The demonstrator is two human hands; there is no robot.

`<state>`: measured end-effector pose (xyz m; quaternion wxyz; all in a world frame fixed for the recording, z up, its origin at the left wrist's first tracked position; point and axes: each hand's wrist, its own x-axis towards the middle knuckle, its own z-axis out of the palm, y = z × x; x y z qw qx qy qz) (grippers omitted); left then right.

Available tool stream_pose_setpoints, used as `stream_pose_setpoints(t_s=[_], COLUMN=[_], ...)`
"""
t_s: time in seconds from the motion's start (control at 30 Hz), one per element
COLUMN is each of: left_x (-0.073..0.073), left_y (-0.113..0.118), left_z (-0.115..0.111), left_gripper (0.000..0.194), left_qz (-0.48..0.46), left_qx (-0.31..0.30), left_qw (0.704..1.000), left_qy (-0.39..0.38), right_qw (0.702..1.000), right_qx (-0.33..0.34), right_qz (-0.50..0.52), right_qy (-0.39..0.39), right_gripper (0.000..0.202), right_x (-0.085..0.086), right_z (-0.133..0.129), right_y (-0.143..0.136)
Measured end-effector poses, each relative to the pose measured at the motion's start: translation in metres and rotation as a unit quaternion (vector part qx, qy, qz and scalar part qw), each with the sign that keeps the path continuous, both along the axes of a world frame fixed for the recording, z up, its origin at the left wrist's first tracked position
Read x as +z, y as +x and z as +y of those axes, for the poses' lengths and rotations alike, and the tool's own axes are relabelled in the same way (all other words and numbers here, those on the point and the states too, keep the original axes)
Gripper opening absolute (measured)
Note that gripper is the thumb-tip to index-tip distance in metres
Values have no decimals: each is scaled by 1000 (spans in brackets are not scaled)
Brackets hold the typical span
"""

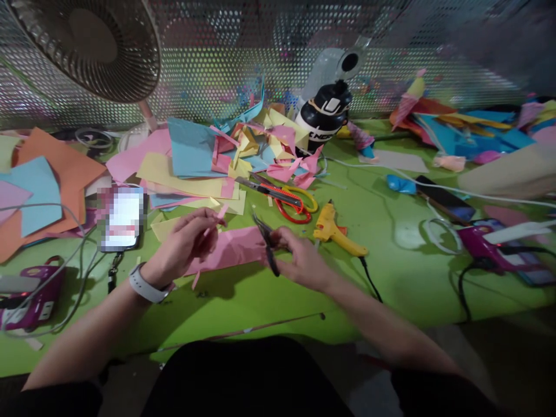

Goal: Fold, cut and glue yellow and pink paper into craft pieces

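My left hand, with a pale watch band at the wrist, is closed, fingers curled in a pinch. A small pink paper strip sticks up from its fingertips. My right hand grips dark-handled scissors, their blades pointing up and left. Between and below both hands lies a creased pink paper sheet, its right end by the scissors. A narrow pink scrap hangs at its lower left. Whether the left fingers also touch the sheet is hidden.
Beyond my hands are a box cutter, red-handled scissors and a yellow glue gun. Paper scraps heap before a black bottle. A phone lies left, a fan stands behind. Cables cross both sides.
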<state>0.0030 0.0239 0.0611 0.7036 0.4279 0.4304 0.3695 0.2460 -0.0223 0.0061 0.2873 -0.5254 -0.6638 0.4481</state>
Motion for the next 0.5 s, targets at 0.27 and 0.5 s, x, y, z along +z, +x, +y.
stream_pose_setpoints(t_s=[0.27, 0.5], left_x=[30, 1], left_y=[-20, -11], left_z=[13, 12], left_gripper=[13, 22], left_qz=[30, 86], left_qx=[96, -22], left_qw=[990, 994], left_qy=[102, 60], right_qw=[925, 980], right_qx=[237, 190], right_qz=[-196, -48], right_qy=[222, 35], right_gripper=[60, 54], right_x=[-23, 4], right_z=[-15, -24], right_y=[-20, -13])
